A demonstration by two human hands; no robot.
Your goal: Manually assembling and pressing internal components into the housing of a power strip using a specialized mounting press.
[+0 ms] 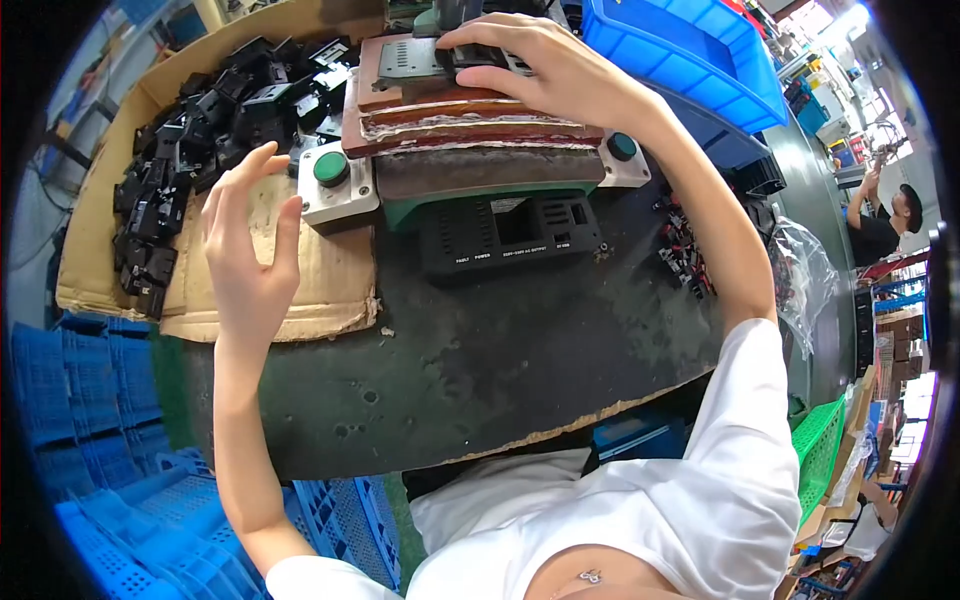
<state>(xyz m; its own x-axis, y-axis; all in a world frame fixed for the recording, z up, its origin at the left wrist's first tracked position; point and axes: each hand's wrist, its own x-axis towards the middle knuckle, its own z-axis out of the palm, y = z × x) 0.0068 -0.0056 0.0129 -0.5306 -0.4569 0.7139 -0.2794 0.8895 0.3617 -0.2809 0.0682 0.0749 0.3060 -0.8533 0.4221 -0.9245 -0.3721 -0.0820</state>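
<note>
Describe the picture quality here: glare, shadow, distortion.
Head view: black fisheye rim, with the worktable's front edge bowed; head view: the ceiling light at upper right blown out to white; head view: bright reflections on the clear plastic bag; head view: the black part under the right hand too dark for fine detail.

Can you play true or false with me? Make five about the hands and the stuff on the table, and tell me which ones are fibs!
1. The left hand is pushing a green button. False: it is open and apart from the nearer button.
2. The right hand is at a dark part on top of the machine. True.
3. The big bin at the upper right is red. False: it is blue.
4. Lots of black parts are piled on the cardboard. True.
5. The person's sleeves are black. False: they are white.
</note>
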